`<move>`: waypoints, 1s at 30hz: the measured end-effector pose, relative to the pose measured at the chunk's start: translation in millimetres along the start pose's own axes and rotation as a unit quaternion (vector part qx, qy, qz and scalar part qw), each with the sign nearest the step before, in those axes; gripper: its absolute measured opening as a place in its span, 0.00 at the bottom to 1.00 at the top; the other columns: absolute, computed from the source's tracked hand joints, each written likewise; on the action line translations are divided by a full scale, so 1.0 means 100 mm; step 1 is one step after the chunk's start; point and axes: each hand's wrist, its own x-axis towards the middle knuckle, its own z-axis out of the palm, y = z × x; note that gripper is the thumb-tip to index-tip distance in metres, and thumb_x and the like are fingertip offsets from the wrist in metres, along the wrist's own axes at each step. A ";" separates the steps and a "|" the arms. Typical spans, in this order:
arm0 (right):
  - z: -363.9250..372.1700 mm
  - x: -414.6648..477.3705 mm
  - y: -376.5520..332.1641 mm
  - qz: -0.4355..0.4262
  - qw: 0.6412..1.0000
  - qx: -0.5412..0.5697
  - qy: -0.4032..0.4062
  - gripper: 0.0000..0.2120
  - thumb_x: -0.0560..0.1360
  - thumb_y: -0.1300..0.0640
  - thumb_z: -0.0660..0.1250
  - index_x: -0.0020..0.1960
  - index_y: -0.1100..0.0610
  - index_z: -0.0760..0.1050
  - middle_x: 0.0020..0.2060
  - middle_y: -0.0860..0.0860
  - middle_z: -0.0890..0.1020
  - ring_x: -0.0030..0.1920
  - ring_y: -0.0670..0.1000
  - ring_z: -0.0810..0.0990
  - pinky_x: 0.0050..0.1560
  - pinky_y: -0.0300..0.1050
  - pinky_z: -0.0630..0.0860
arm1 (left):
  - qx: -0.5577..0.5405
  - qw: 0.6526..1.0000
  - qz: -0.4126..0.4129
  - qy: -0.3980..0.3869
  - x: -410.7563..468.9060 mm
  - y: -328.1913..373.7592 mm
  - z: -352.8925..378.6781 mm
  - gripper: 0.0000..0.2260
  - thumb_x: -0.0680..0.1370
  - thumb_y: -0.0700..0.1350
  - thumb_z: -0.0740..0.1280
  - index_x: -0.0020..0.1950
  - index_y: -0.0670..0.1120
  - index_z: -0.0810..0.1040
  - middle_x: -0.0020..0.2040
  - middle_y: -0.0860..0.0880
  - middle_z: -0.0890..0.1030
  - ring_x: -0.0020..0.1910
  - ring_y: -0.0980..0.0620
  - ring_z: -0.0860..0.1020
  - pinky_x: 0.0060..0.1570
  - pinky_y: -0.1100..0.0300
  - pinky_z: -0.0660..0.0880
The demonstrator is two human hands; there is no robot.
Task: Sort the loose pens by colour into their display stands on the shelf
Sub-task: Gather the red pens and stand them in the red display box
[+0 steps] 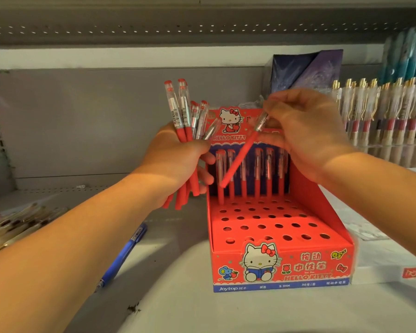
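Head view is showing the right hand (305, 131) pinching 1 red pen (240, 157) by its clear upper end, thumb and fingers curled round it above the red display stand (281, 260). That pen is lying on a slant, its long axis running from the fingers at upper right down to a tip at lower left. The tip is hanging just in front of the back row of 6 red pens (257, 174) standing upright in the stand, close to the leftmost of them. The empty holes (262, 227) are sitting below that tip and nearer the person, so I'd judge the next move is asking for the pen to be swung upright and brought down and forward over a free hole. The left hand (178, 159) is gripping a bundle of red pens (185, 126), fingers wrapped round their red barrels, just left of the stand's wall and off to the side of the holes; the right hand is the nearer one to them. 1 blue pen (127, 251) is lying loose on the shelf (178, 308) to the stand's left, well apart from both hands.
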 end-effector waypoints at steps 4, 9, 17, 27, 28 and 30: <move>-0.03 0.01 0.07 -0.067 0.986 -0.155 -0.016 0.05 0.75 0.62 0.71 0.49 0.54 0.77 0.43 0.55 0.84 0.41 0.51 0.86 0.41 0.49 0.84 | 0.007 1.000 0.011 0.009 0.00 0.02 0.00 0.01 0.79 0.37 0.65 0.48 0.40 0.76 0.30 0.48 0.81 0.20 0.48 0.74 0.23 0.56 0.75; -0.01 -0.01 0.16 -0.071 0.975 -0.203 -0.051 0.10 0.72 0.62 0.74 0.45 0.49 0.75 0.42 0.51 0.81 0.41 0.47 0.85 0.35 0.43 0.82 | 0.027 0.999 -0.001 -0.029 -0.05 0.03 0.04 0.05 0.80 0.40 0.65 0.49 0.38 0.76 0.21 0.50 0.76 0.18 0.50 0.73 0.23 0.58 0.75; -0.03 -0.03 0.25 -0.083 0.956 -0.262 -0.104 0.13 0.71 0.63 0.76 0.43 0.49 0.74 0.40 0.54 0.80 0.38 0.52 0.84 0.31 0.43 0.82 | 0.013 0.999 -0.001 -0.037 -0.06 0.05 0.04 0.06 0.79 0.40 0.65 0.49 0.36 0.76 0.22 0.50 0.77 0.18 0.50 0.73 0.23 0.57 0.75; -0.05 -0.03 0.31 -0.127 0.925 -0.330 -0.140 0.12 0.68 0.58 0.78 0.42 0.52 0.75 0.35 0.54 0.80 0.30 0.51 0.83 0.26 0.47 0.81 | 0.004 0.999 0.000 -0.046 -0.07 0.04 0.04 0.08 0.79 0.40 0.66 0.40 0.39 0.77 0.24 0.49 0.78 0.19 0.50 0.73 0.25 0.55 0.76; -0.05 -0.02 0.31 -0.122 0.926 -0.327 -0.141 0.11 0.68 0.59 0.78 0.42 0.52 0.75 0.34 0.54 0.80 0.30 0.51 0.83 0.27 0.47 0.81 | 0.004 0.999 -0.001 -0.047 -0.07 0.04 0.03 0.09 0.79 0.40 0.66 0.40 0.39 0.78 0.24 0.49 0.77 0.20 0.50 0.73 0.25 0.55 0.76; -0.06 0.00 0.31 -0.107 0.927 -0.328 -0.146 0.10 0.70 0.60 0.77 0.42 0.51 0.77 0.34 0.53 0.81 0.30 0.50 0.83 0.27 0.46 0.81 | 0.002 0.999 0.001 -0.048 -0.07 0.04 0.03 0.09 0.79 0.39 0.66 0.39 0.39 0.78 0.25 0.49 0.78 0.20 0.49 0.73 0.25 0.55 0.76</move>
